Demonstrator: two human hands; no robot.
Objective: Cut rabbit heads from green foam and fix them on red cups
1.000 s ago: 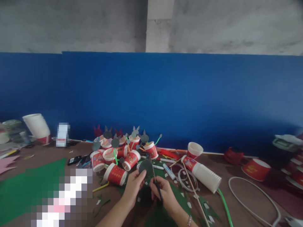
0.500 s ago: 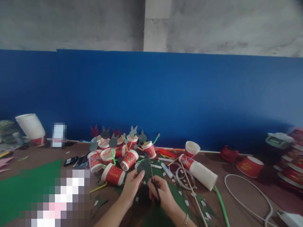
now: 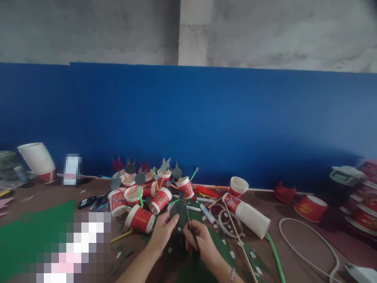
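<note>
Near the table's front centre, my left hand (image 3: 165, 230) pinches a dark green piece of paper (image 3: 176, 210) between thumb and fingers. Beside it on the right, my right hand (image 3: 198, 236) is closed around the dark handles of a pair of scissors (image 3: 189, 220). The blades point away from me, along the right side of the dark piece. Behind my hands stand and lie several red and white paper cups (image 3: 141, 218), some with dark animal-head cutouts (image 3: 140, 177) and coloured stems.
A stack of cups (image 3: 250, 217) lies right of my hands, beside a thin stick (image 3: 240, 241) and a coiled clear tube (image 3: 231, 224). Green sheet (image 3: 55, 224) lies left. White cable (image 3: 309, 243) curves at right. Paper scraps are scattered around. A blue panel (image 3: 206, 125) stands behind the table.
The view has shifted very slightly. Both hands keep nearly the same place and hold, and the scissor blades look a little closer together.
</note>
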